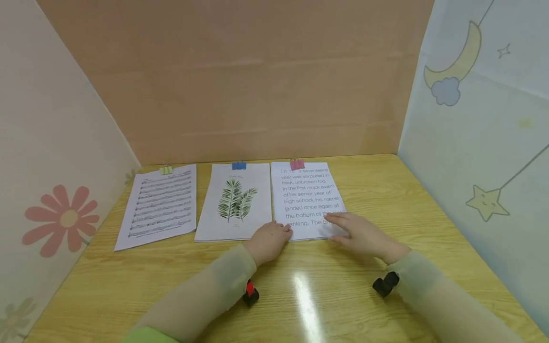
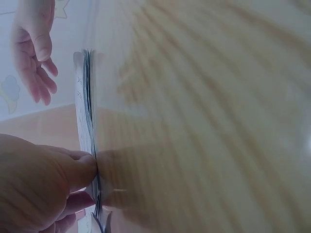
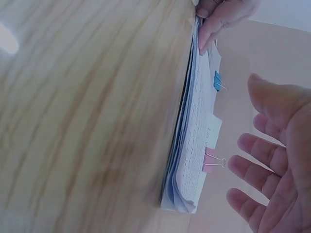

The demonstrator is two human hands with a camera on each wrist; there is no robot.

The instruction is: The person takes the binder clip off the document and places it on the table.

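Fingers (image 1: pixel 283 232) at text stack (image 1: pixel 310 200) corner | leaf stack (image 1: pixel 235 202) beside

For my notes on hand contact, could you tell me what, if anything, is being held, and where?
The left hand pinches the near left corner of the text stack. The right hand hovers open above it, holding nothing.

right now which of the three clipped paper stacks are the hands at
The printed-text stack with the pink binder clip, rightmost of the three. The left hand touches its lower-left corner; the right hand is at its lower-right corner.
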